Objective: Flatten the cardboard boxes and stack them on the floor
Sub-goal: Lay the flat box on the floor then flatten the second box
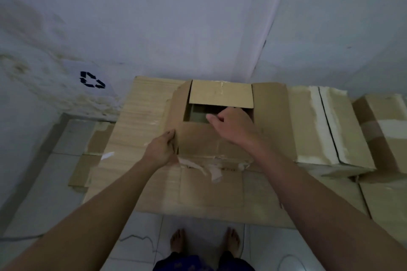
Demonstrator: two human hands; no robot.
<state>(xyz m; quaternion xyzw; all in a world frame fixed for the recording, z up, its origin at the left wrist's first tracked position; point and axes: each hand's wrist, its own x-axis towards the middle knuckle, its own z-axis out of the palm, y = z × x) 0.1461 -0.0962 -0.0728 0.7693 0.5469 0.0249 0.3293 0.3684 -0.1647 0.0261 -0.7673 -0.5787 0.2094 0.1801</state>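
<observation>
A brown cardboard box (273, 116) stands in the middle on a pile of flattened cardboard (136, 130), its top flaps partly open with a dark gap between them. My left hand (161, 149) grips the left edge of the near flap (198, 138). My right hand (233, 125) rests on the same flap at the gap, fingers curled over its far edge. Torn tape (204, 166) hangs at the box's near bottom edge.
More taped boxes (326, 130) stand to the right, another (383, 125) at the far right. Flat cardboard (88, 160) lies on the tiled floor (44, 182) at left. White walls meet in a corner behind; a recycling sign (91, 80) is on the left wall. My bare feet (204, 241) stand below.
</observation>
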